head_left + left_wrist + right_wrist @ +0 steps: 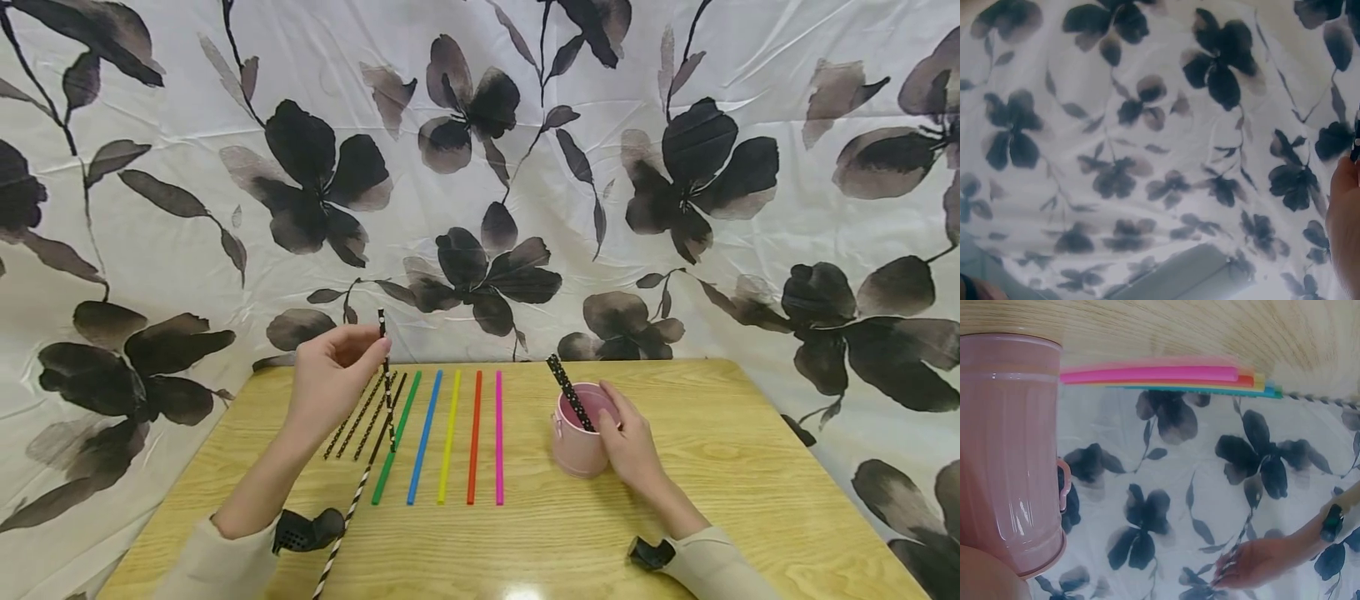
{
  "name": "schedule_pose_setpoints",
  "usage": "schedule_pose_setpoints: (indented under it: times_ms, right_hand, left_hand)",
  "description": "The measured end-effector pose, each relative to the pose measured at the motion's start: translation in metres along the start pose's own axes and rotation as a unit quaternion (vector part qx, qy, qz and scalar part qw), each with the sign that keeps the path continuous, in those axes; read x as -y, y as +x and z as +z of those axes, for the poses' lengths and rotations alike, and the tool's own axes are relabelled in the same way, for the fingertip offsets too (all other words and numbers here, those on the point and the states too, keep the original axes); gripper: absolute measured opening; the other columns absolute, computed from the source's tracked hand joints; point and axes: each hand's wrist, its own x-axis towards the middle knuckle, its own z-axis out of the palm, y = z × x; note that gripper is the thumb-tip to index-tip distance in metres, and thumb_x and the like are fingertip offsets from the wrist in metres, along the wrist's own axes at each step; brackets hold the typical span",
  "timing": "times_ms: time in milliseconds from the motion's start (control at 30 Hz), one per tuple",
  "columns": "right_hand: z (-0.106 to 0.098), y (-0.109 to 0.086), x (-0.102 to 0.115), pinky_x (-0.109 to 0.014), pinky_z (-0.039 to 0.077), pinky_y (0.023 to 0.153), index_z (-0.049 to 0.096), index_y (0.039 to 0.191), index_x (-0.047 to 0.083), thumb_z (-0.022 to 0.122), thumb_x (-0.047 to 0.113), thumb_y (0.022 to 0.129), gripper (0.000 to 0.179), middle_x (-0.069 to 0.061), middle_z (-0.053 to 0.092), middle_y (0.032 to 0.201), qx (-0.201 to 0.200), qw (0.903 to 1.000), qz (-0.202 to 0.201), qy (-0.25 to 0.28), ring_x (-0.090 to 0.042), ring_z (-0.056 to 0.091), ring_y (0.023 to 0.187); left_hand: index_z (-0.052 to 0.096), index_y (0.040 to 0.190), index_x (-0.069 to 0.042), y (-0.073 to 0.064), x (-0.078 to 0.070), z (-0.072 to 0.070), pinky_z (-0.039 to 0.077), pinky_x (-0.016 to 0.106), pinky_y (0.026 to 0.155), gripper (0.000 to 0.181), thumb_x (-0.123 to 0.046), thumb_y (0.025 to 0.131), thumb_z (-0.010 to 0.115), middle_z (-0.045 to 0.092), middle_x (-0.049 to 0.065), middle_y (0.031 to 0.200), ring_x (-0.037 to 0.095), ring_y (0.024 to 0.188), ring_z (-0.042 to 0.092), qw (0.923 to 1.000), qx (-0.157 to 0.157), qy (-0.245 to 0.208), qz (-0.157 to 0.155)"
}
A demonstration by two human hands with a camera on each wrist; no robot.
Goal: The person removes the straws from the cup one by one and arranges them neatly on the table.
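Note:
My left hand (330,375) pinches a black straw with white dots (388,400) near its top, between thumb and fingers. The straw stands nearly upright above the row of straws; whether its lower end touches anything, I cannot tell. In the left wrist view only part of the left hand (1346,231) shows at the right edge. My right hand (632,442) holds a pink metal bucket (577,454) by its right side, fingers at the rim. Black dotted straws (568,390) lean leftward out of this bucket. The right wrist view shows the bucket wall (1010,450) up close.
Several thin black dotted straws (351,429) lie on the wooden table (555,542). Beside them run green (396,440), blue (425,437), yellow (449,437), red (475,437) and pink (499,437) straws. A black-and-white striped stick (341,529) reaches the front edge. Floral cloth (465,200) hangs behind.

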Motion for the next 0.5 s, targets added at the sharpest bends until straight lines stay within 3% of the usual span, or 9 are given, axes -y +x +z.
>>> schedule_pose_setpoints:
  times_ms: [167, 333, 500]
  right_hand:
    - [0.0, -0.001, -0.001, -0.044, 0.041, 0.086, 0.042, 0.13, 0.01, 0.046, 0.014, 0.089, 0.042, -0.01, 0.046, 0.127, -0.003, 1.0, 0.002, -0.007, -0.025, 0.045, 0.111]
    - [-0.001, 0.0, 0.0, -0.045, 0.039, 0.088, 0.042, 0.13, 0.008, 0.045, 0.014, 0.089, 0.042, -0.01, 0.045, 0.128, -0.006, 1.0, 0.001, -0.007, -0.025, 0.044, 0.112]
    - [0.0, 0.0, 0.001, -0.044, 0.038, 0.09, 0.043, 0.13, 0.008, 0.046, 0.014, 0.089, 0.042, -0.01, 0.045, 0.128, -0.008, 1.0, -0.001, -0.001, -0.025, 0.044, 0.113]
  left_hand:
    - [0.065, 0.092, -0.003, -0.011, 0.024, -0.019, 0.046, 0.021, 0.048, 0.016, -0.014, 0.08, 0.066, 0.064, 0.007, 0.073, 0.018, 0.056, 0.059, 0.9997, 0.011, 0.022, -0.002]
    - [0.066, 0.094, -0.006, -0.022, 0.053, -0.034, 0.051, 0.027, 0.052, 0.023, -0.024, 0.079, 0.066, 0.064, 0.005, 0.075, 0.018, 0.057, 0.06, 0.9977, 0.034, 0.032, -0.05]
    - [0.066, 0.095, -0.008, -0.035, 0.07, -0.049, 0.051, 0.029, 0.052, 0.025, -0.028, 0.08, 0.065, 0.065, 0.004, 0.077, 0.019, 0.06, 0.061, 0.9913, 0.074, 0.065, -0.087]
